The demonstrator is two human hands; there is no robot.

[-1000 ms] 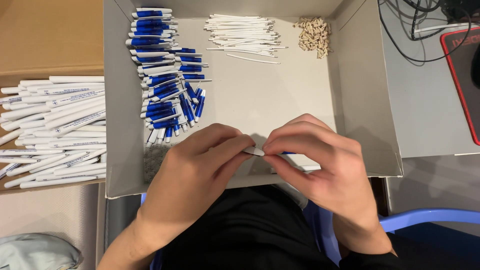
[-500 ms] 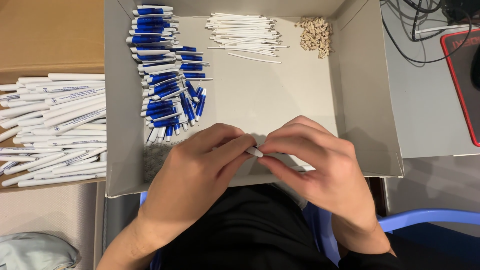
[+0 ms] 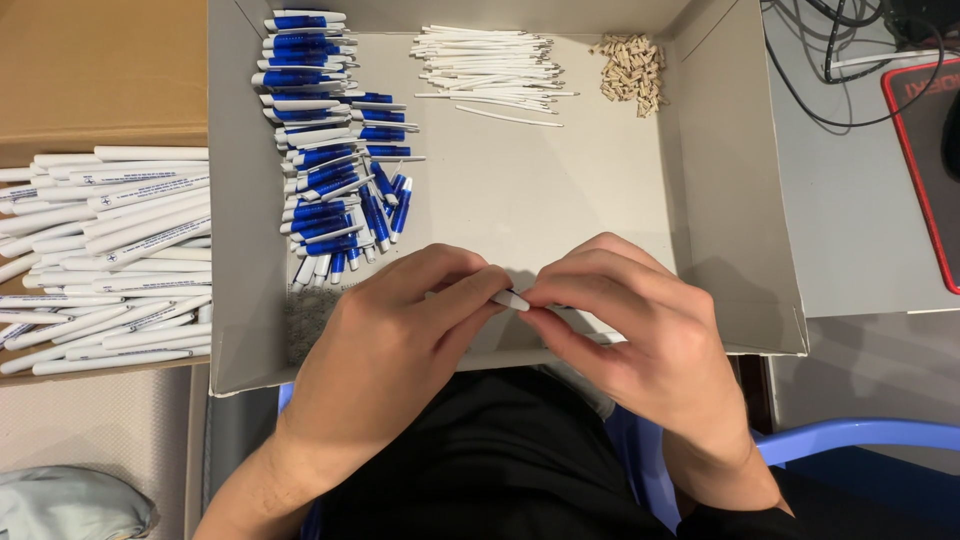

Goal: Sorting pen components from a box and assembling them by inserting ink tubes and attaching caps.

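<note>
Left hand: we had our left hand (image 3: 400, 335) curled just over the near edge of the box, thumb and fingertips pinched on one end of a small white pen part (image 3: 511, 299).
Right hand: our right hand (image 3: 625, 330) met it from the other side, fingertips closed on the same piece, so the two hands were together, knuckles nearly touching.
White pen part: we saw only its pale rounded tip between our fingers; the rest was hidden, so we could not tell its full shape.
Cardboard box: a shallow open grey-brown cardboard box (image 3: 740, 200) lay in front of us, its flaps turned out, and our hands hung above its near side.
Blue and white pieces: along the left inside of the box we had a heap of blue-and-white pen pieces (image 3: 325, 150), stacked crosswise towards the far wall.
Thin white rods: near the far wall, in the middle, lay a loose bundle of thin white rods (image 3: 490, 65).
Tan bits: in the far right corner sat a small pile of tan bits (image 3: 630, 68), too small for us to make out.
White barrels: left of the box, apart from it, white pen barrels (image 3: 100, 250) with small blue print lay stacked in a brown carton (image 3: 100, 60).
Red-edged mat: on the grey table to the right we saw a dark mat with a red border (image 3: 925, 180), black cables (image 3: 830, 60) beside it.
</note>
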